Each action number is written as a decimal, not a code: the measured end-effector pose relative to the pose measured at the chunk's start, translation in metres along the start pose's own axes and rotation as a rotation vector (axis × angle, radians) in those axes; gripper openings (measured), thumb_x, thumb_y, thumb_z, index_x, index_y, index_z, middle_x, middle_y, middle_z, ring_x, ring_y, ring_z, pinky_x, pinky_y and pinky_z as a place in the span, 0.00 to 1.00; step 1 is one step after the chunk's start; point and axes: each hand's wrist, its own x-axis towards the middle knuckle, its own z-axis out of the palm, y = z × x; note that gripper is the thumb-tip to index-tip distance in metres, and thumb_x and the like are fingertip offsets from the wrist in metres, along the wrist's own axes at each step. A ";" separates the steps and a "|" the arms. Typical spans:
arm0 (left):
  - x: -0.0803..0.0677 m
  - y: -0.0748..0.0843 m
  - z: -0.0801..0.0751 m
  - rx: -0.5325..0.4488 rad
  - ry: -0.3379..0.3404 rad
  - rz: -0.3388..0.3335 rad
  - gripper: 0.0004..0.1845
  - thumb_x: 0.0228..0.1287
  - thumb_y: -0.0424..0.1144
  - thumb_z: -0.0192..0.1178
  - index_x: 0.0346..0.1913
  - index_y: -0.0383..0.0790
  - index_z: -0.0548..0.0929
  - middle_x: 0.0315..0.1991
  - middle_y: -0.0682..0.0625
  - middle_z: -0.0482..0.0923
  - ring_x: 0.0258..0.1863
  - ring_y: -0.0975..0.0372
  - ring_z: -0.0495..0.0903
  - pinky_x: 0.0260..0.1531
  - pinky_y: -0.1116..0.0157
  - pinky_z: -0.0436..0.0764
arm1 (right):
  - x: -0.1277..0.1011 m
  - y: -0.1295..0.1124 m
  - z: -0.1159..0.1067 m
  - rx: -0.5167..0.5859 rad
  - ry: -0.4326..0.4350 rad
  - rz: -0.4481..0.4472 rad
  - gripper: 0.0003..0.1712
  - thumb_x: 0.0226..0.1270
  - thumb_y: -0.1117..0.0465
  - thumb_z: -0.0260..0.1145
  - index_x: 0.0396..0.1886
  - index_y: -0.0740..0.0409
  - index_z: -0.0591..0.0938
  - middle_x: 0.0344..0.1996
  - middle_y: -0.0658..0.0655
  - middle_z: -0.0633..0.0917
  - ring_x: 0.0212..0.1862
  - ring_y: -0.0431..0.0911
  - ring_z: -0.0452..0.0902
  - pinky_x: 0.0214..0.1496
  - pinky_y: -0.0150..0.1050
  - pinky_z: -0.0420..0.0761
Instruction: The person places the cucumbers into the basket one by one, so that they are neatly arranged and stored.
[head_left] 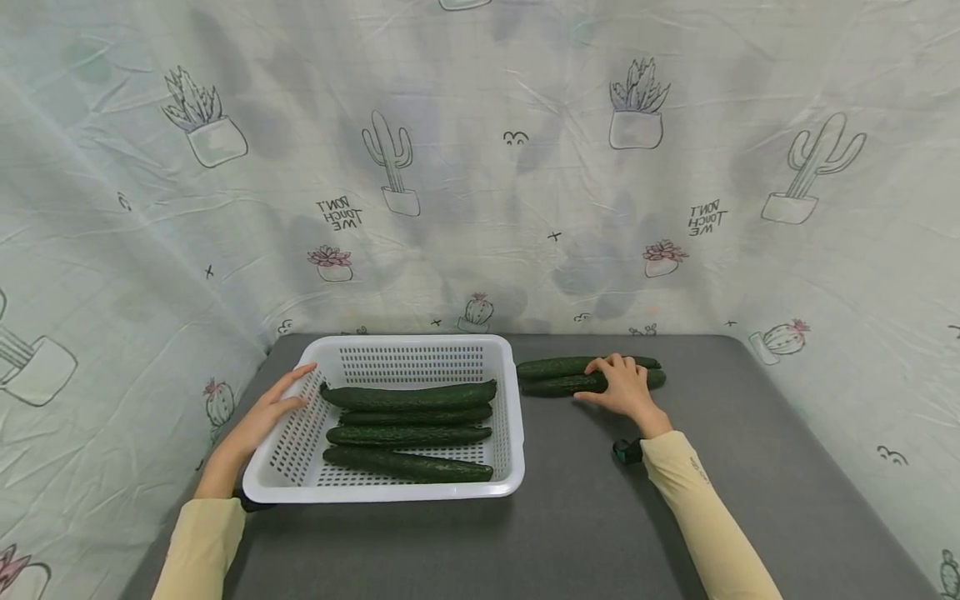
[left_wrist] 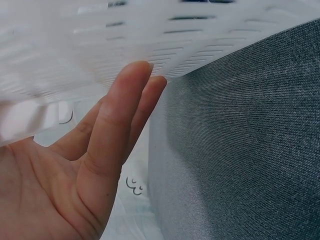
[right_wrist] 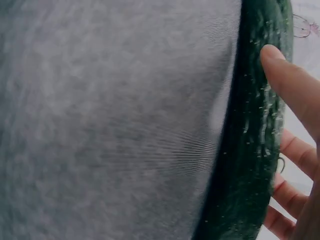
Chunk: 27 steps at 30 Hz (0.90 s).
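A white plastic basket (head_left: 517,433) with slotted walls stands left of the middle, several dark green cucumbers (head_left: 408,436) lying side by side in it. My left hand (head_left: 262,417) holds its left rim. In the left wrist view, long fingers (left_wrist: 107,125) reach along the outside of the slotted wall. To the right of the basket, two more cucumbers lie together on the grey table. My right hand (head_left: 622,387) grips the nearer cucumber (head_left: 558,386), thumb on the near side and fingers over the far side. The farther cucumber (head_left: 551,367) lies right behind it.
The grey tabletop (head_left: 570,525) reaches back to a hanging pale sheet (head_left: 480,183) printed with potted plants, which also closes off both sides. A dark wrist device (head_left: 627,452) sits at my right sleeve.
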 end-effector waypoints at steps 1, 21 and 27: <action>0.000 0.000 0.000 0.001 -0.001 0.003 0.31 0.72 0.38 0.43 0.74 0.50 0.46 0.70 0.31 0.41 0.56 0.33 0.65 0.38 0.52 0.78 | 0.000 0.001 0.001 -0.002 0.002 0.001 0.29 0.50 0.38 0.69 0.46 0.49 0.78 0.47 0.62 0.71 0.48 0.60 0.61 0.49 0.59 0.56; 0.001 0.000 0.000 -0.019 -0.014 0.013 0.31 0.73 0.37 0.42 0.74 0.49 0.45 0.69 0.29 0.43 0.54 0.35 0.67 0.36 0.52 0.78 | 0.004 0.010 0.009 -0.067 0.096 -0.111 0.22 0.50 0.46 0.71 0.43 0.49 0.79 0.45 0.60 0.74 0.44 0.58 0.63 0.51 0.59 0.57; 0.001 0.001 0.000 -0.003 -0.009 0.003 0.31 0.73 0.39 0.42 0.74 0.50 0.45 0.69 0.30 0.42 0.54 0.35 0.67 0.36 0.53 0.79 | 0.002 0.016 0.008 -0.039 0.059 -0.147 0.22 0.55 0.45 0.68 0.46 0.48 0.78 0.48 0.57 0.75 0.51 0.60 0.65 0.54 0.60 0.57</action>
